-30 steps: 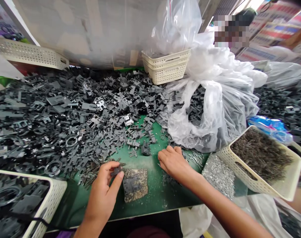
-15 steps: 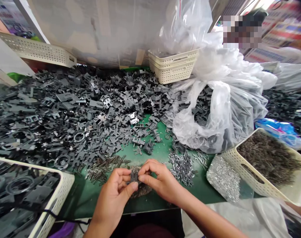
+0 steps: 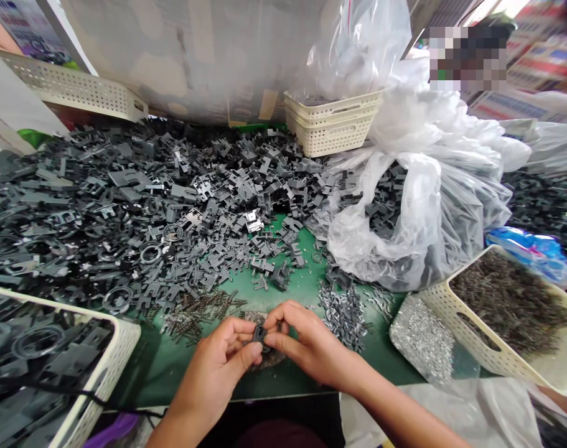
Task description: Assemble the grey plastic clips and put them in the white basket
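My left hand [image 3: 224, 361] and my right hand [image 3: 306, 339] meet over the front of the green table. Between their fingertips is a small dark grey plastic part [image 3: 259, 334], pinched from both sides and partly covered by the fingers. Beneath the hands shows a brownish patch [image 3: 269, 362] on the table. Small dark springs [image 3: 203, 314] lie scattered to the left of the hands. A little heap of small grey metal pieces [image 3: 343, 314] sits just right of them.
Behind the hands spreads a large pile of dark grey plastic parts [image 3: 124, 205]. A cream basket of parts [image 3: 127, 339] stands at left. To the right are a clear bag of small silvery pieces [image 3: 426, 339], a basket of springs [image 3: 511, 305] and crumpled plastic bags [image 3: 455, 193].
The plastic part has been turned between my fingers and now shows a narrower side. Both hands stay close together in nearly the same spot; the view has shifted slightly.
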`<state>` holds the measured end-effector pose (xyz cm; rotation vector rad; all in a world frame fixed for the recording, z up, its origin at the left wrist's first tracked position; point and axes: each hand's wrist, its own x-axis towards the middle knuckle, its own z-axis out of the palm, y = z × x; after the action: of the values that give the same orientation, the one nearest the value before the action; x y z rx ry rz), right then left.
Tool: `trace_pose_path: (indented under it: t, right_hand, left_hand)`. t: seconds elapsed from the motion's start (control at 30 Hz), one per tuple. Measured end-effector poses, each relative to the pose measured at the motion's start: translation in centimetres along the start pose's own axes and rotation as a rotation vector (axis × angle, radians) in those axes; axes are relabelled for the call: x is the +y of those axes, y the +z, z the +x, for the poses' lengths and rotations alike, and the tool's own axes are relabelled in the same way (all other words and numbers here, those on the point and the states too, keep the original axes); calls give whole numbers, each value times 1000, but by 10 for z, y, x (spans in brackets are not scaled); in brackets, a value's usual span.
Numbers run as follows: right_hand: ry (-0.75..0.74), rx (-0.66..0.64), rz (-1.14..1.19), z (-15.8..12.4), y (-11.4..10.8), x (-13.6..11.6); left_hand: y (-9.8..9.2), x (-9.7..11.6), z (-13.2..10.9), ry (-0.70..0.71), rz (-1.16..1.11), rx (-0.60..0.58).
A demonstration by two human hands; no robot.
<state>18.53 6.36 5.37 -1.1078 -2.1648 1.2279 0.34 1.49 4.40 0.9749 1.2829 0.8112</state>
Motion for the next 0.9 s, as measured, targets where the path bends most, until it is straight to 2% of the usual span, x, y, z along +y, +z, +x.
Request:
trace_pose_path:
  t: [0.13, 0.27, 0.37, 0.43, 0.53, 0.57, 0.63, 0.73, 0.9]
  right_hand:
    - [26, -38, -59, 0, -5, -1]
    - [-26, -172, -92, -2, -9, -5]
    - [-65, -152, -114, -4, -11, -2]
    - [-44, -74, -143, -5, -13, 1]
    - [8, 23, -141, -6, -14, 6]
    - [16, 36, -132, -6, -14, 7]
    - [22, 47, -124, -7, -13, 9]
    - [27, 55, -122, -9, -10, 9]
    - [20, 91, -103, -6, -6, 10]
  left_hand:
    - [-3, -3, -3, 52, 131, -13]
    - [-4, -1, -4, 100, 260, -75]
    - [-10, 4, 1, 125, 344, -138]
    - [-18, 5, 9, 196, 515, -14]
    - [-32, 0, 24, 299, 963, 325]
    - [-35, -3, 28, 310, 1089, 384]
    - [-38, -8, 34, 314, 1217, 397]
    - [-38, -13, 36, 330, 1174, 395]
    - [-40, -17, 33, 341, 997, 501]
